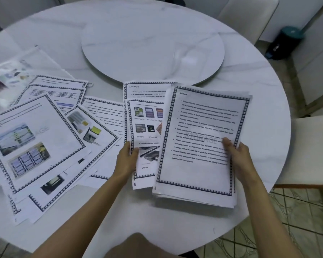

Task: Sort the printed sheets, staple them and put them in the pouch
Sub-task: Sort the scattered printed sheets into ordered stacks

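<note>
A stack of printed sheets (pixel 199 170) with a text page headed "Storage" on top is held at its right edge by my right hand (pixel 237 155), thumb on the page. My left hand (pixel 127 159) grips the left edge of a sheet with pictures of memory cards (pixel 147 127), which is tucked partly under that stack. Another text sheet (pixel 145 90) lies behind them. Several more bordered sheets (pixel 35 146) are spread loosely over the left half of the table. A clear plastic pouch (pixel 13 77) lies at the far left. No stapler can be made out.
The round white marble table (pixel 259 90) carries a raised turntable (pixel 151 43) at its centre. Pale chairs stand at the back right (pixel 246 17) and right (pixel 313 148). A dark bin (pixel 285 43) sits on the floor at the far right.
</note>
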{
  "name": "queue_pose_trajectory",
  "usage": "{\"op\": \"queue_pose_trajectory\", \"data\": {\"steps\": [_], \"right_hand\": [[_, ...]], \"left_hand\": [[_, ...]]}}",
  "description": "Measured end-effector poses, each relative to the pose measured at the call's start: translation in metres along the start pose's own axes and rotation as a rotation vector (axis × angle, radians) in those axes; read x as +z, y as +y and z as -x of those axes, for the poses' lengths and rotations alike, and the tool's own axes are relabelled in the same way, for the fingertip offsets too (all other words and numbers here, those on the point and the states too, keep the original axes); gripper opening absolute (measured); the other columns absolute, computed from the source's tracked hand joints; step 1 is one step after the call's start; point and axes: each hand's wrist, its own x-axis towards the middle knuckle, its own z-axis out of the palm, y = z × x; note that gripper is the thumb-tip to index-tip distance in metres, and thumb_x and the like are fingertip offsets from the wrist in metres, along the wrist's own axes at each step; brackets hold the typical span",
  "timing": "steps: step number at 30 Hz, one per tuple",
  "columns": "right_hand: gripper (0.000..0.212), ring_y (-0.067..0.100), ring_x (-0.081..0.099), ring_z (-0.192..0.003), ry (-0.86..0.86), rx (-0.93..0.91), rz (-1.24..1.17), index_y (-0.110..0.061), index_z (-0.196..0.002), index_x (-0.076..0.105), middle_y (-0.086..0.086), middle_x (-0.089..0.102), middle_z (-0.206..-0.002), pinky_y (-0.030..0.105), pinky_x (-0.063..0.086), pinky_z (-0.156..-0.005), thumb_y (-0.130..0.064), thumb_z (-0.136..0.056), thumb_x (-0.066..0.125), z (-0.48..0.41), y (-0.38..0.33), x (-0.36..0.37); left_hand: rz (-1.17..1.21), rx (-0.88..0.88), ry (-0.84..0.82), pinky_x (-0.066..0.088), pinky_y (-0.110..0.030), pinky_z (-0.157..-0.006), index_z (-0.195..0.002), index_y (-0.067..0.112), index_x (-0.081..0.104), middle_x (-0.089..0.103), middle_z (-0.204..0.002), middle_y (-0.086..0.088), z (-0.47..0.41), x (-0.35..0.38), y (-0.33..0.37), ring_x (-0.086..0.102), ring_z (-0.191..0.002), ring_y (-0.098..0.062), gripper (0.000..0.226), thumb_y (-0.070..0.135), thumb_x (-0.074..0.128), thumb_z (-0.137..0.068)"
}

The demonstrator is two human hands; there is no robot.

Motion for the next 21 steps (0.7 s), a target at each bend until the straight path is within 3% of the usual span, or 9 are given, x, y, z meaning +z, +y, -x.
{"op": "queue_pose_trajectory", "data": {"steps": [4, 8, 12, 16, 19, 21], "right_hand": [[0.076, 0.013, 0.068, -0.098, -0.029, 0.092, 0.014, -0.022, -0.107, 0.065, -0.003, 0.070, -0.105, 0.031, 0.055, -0.086, -0.071, -0.050, 0.072, 0.004, 0.001, 0.021], [0.040, 0.024, 0.063, -0.105, -0.007, 0.188, 0.068, -0.009, -0.119, 0.060, 0.009, 0.066, -0.115, 0.044, 0.047, -0.099, -0.032, -0.087, 0.060, 0.009, 0.021, 0.041], [0.034, 0.026, 0.062, -0.107, 0.018, 0.239, 0.147, -0.005, -0.118, 0.059, 0.010, 0.066, -0.111, 0.040, 0.047, -0.098, -0.026, -0.090, 0.058, 0.020, 0.037, 0.055], [0.035, 0.025, 0.061, -0.106, 0.002, 0.254, 0.180, -0.007, -0.119, 0.059, 0.010, 0.065, -0.115, 0.039, 0.047, -0.098, -0.028, -0.091, 0.057, 0.030, 0.039, 0.072], [0.035, 0.022, 0.060, -0.106, -0.036, 0.244, 0.249, -0.009, -0.121, 0.057, 0.006, 0.064, -0.115, 0.034, 0.046, -0.096, -0.028, -0.092, 0.055, 0.038, 0.038, 0.086], [0.032, 0.018, 0.059, -0.101, -0.030, 0.206, 0.290, -0.010, -0.120, 0.057, 0.002, 0.063, -0.110, 0.029, 0.046, -0.089, -0.026, -0.092, 0.054, 0.043, 0.035, 0.091]], "left_hand": [[-0.004, -0.010, -0.098, 0.046, -0.044, -0.096, -0.111, 0.022, 0.051, 0.060, -0.115, -0.004, 0.014, -0.013, -0.008, 0.059, -0.106, -0.025, 0.021, 0.012, 0.040, -0.097], [0.005, -0.044, -0.147, 0.043, -0.041, -0.100, -0.119, 0.018, 0.051, 0.057, -0.122, -0.002, 0.020, -0.021, -0.022, 0.056, -0.110, -0.022, 0.025, 0.016, 0.040, -0.097], [-0.008, -0.110, -0.185, 0.034, -0.048, -0.108, -0.139, 0.019, 0.037, 0.043, -0.143, -0.002, 0.013, -0.026, -0.045, 0.043, -0.129, -0.023, 0.054, 0.039, 0.042, -0.090], [0.018, -0.088, -0.208, 0.035, -0.042, -0.108, -0.138, 0.016, 0.040, 0.046, -0.139, 0.000, 0.024, -0.027, -0.027, 0.045, -0.126, -0.021, 0.048, 0.040, 0.041, -0.095], [0.003, -0.043, -0.226, 0.038, -0.027, -0.094, -0.133, 0.015, 0.041, 0.048, -0.124, 0.006, 0.031, -0.024, -0.020, 0.048, -0.113, -0.014, 0.040, 0.030, 0.044, -0.096], [-0.029, 0.010, -0.219, 0.039, -0.027, -0.095, -0.135, 0.014, 0.039, 0.048, -0.129, 0.004, 0.032, -0.026, -0.021, 0.048, -0.118, -0.016, 0.042, 0.027, 0.046, -0.096]]}}
